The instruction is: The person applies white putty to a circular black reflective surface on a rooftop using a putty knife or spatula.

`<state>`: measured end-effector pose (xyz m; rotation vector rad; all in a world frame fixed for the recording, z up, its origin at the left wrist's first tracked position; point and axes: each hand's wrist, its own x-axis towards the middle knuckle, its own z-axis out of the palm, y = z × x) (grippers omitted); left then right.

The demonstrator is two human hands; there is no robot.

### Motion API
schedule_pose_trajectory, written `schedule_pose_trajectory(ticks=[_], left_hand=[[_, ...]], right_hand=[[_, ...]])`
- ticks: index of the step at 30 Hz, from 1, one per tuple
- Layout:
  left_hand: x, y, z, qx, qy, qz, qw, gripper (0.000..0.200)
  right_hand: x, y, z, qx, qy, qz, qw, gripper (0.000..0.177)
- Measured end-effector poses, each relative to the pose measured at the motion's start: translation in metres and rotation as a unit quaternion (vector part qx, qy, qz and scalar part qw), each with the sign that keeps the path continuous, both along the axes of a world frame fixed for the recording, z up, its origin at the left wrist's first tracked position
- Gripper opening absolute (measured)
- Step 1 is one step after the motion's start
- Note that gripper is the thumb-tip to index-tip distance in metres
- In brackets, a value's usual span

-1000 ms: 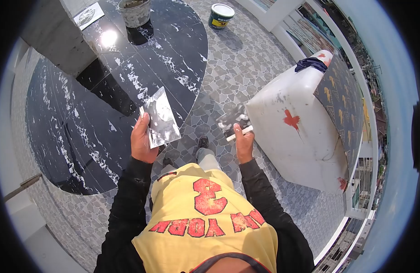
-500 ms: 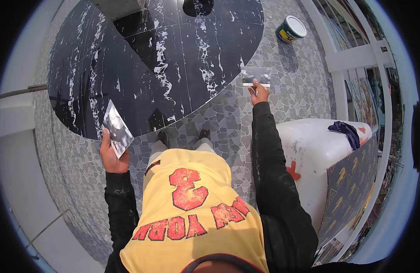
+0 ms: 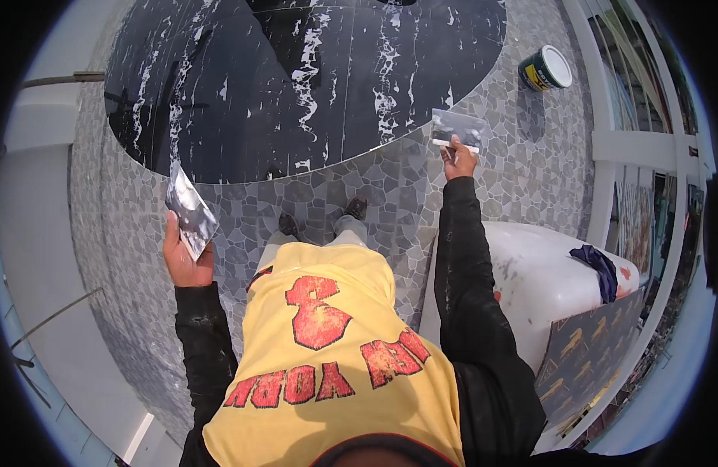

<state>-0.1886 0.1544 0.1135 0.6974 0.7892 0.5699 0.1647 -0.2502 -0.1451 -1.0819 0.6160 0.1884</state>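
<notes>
My left hand [image 3: 184, 261] grips a flat metal plate [image 3: 189, 210] smeared with grey paste, held out to my left at waist height. My right hand [image 3: 458, 162] is stretched forward and holds a small putty knife [image 3: 457, 129] by its white handle, its blade also smeared grey. The blade hovers over the pebble-pattern floor tiles [image 3: 390, 194], just outside the curved edge of the glossy black marble-look floor inlay [image 3: 297, 78]. Both arms wear black sleeves, and my yellow shirt fills the lower middle. My feet stand near the inlay's edge.
A green paint can [image 3: 546, 68] with a white lid stands on the tiles at upper right. A white tank [image 3: 530, 280] lies to my right with a dark cloth [image 3: 596, 265] on it and a patterned board [image 3: 584, 354] leaning against it. White railing runs along the right.
The view has swung left and I have stepped back. My right arm reached forward with the putty knife; my left hand moved outward with the plate. The grey bucket left the view.
</notes>
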Motion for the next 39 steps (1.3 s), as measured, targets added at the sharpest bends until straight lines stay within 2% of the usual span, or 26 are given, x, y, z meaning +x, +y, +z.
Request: schedule_pose_trajectory(ticks=[8,15,17,20,26,29,32,33,35,39], left_hand=[[-0.016,0.017,0.007,-0.016,-0.016,-0.015,1.0,0.029],[-0.07,0.053,-0.006,-0.021,-0.011,0.055,0.998,0.029],[-0.09,0.069,-0.02,-0.016,-0.011,0.056,0.998,0.029],[-0.11,0.102,-0.032,-0.052,-0.051,0.004,0.997,0.029],[-0.141,0.176,-0.03,-0.019,-0.025,-0.059,0.998,0.033],[-0.158,0.212,-0.031,-0.034,-0.028,-0.07,0.997,0.036],[-0.164,0.235,-0.018,-0.032,-0.044,-0.086,0.995,0.037],[-0.167,0.239,-0.015,-0.027,-0.037,-0.081,0.996,0.036],[-0.172,0.247,-0.014,-0.021,-0.033,-0.079,0.996,0.036],[-0.183,0.261,-0.02,-0.019,0.0,-0.055,0.998,0.034]], right_hand=[[-0.035,0.036,0.005,-0.001,0.019,0.012,1.0,0.014],[-0.108,0.094,0.007,-0.021,0.029,0.024,0.999,0.011],[-0.125,0.107,0.013,0.027,0.03,-0.031,0.999,0.013],[-0.138,0.114,-0.009,0.052,0.032,-0.05,0.997,0.014],[-0.18,0.167,0.006,0.038,0.037,-0.074,0.996,0.014],[-0.205,0.188,0.011,0.032,0.035,-0.024,0.999,0.014],[-0.196,0.17,-0.011,0.084,-0.015,-0.136,0.987,0.014],[-0.186,0.161,-0.012,0.087,-0.023,-0.138,0.986,0.014],[-0.171,0.147,-0.011,0.066,0.006,-0.194,0.979,0.016],[-0.17,0.152,0.0,0.005,0.0,-0.211,0.977,0.017]])
